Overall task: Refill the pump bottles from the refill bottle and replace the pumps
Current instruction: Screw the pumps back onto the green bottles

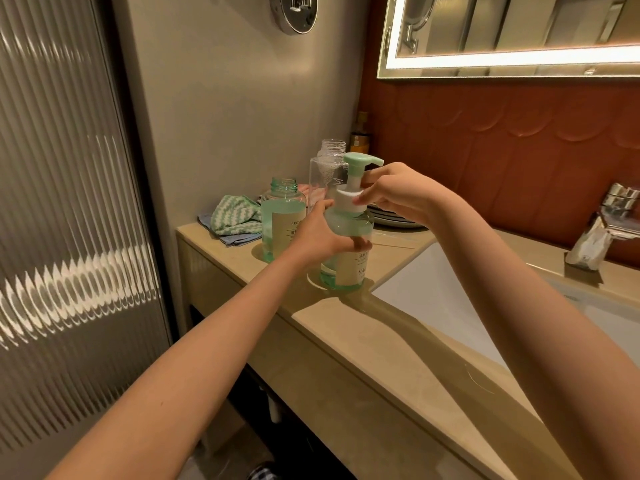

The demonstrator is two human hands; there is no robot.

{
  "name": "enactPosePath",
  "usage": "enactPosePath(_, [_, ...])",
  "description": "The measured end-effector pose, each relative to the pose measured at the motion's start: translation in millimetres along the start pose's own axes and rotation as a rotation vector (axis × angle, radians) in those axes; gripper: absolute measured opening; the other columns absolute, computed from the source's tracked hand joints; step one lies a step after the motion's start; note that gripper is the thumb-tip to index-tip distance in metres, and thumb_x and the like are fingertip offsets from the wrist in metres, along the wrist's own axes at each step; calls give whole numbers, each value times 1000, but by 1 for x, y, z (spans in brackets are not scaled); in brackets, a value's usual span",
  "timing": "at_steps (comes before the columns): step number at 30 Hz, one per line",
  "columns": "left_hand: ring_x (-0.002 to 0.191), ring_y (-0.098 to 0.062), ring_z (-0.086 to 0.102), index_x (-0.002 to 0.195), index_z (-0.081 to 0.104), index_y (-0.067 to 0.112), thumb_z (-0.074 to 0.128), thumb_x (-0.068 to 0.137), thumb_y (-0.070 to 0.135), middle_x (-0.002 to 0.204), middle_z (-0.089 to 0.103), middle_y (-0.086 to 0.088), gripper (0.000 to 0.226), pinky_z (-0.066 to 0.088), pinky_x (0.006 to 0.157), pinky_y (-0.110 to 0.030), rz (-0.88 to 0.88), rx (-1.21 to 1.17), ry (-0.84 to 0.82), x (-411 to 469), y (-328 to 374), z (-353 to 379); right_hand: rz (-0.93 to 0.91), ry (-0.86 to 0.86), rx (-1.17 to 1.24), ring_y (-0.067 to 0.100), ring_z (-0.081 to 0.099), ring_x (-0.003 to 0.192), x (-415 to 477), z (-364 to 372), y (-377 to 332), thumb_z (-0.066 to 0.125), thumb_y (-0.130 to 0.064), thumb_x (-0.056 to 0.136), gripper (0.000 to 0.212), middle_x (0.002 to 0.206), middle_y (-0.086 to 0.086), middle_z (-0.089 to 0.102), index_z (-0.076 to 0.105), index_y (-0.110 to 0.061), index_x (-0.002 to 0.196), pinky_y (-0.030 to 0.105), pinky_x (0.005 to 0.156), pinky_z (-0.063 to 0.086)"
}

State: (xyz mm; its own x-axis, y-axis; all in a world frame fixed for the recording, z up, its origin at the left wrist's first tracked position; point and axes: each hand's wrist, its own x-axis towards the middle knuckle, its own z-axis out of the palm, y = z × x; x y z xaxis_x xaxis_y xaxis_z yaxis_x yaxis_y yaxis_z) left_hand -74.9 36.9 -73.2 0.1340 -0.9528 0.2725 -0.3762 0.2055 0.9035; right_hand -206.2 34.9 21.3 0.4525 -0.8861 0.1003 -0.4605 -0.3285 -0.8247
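Green and see-through, the pump bottle (347,271) stands upright on the tan surface (346,334), just beside the corner of the white sink (450,292). The left hand (317,233) wraps around the middle of the bottle, and its grip is curled tight on it. The right hand (398,194) holds the pump (358,162) low down, at its white ring. Its grip is a pinch, with thumb and fingers closed on the ring. The pump sits on top of the bottle neck, and its mint spout points right.

1 more green bottle (282,220) stands behind and to the left. It is open, has no pump, and has green liquid inside. The clear refill bottle (327,174) stands behind the 2 green ones with its top open. A green and white cloth (235,216) lies at the far left end of the surface. Dark plates (391,218) sit in a stack behind the right hand. A silver tap (606,230) stands at the right.
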Motion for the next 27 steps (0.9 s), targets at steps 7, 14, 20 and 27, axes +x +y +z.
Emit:
enactPosePath(7, [115, -19, 52, 138, 34, 18, 87, 57, 31, 129, 52, -1, 98, 46, 95, -37, 19, 33, 13, -1, -1, 0, 96, 42, -19, 13, 65, 88, -5, -21, 4, 66, -2, 80, 20, 94, 2, 69, 68, -9, 99, 37, 102, 43])
enactPosePath(14, [115, -21, 51, 137, 35, 17, 86, 59, 27, 128, 51, -2, 94, 47, 95, -37, 10, 25, 4, -2, 1, 0, 20, -24, -17, 22, 48, 121, -1, -8, 10, 60, 9, 78, 54, 132, 7, 53, 51, -8, 129, 34, 106, 36])
enactPosePath(20, [119, -20, 49, 138, 33, 18, 84, 63, 26, 132, 50, -2, 91, 44, 92, -34, 1, 18, -7, -3, 2, -1, -81, 87, -99, 20, 55, 114, 1, -6, 13, 70, -12, 79, 48, 126, 5, 59, 57, -8, 125, 29, 93, 44])
enactPosePath(27, [116, -17, 47, 136, 34, 19, 83, 64, 21, 129, 50, 0, 88, 43, 94, -33, -15, -8, -10, -3, 3, -1, -116, 259, -324, 23, 63, 86, 3, 12, 12, 75, -45, 69, 52, 101, 16, 68, 67, 0, 95, 42, 81, 52])
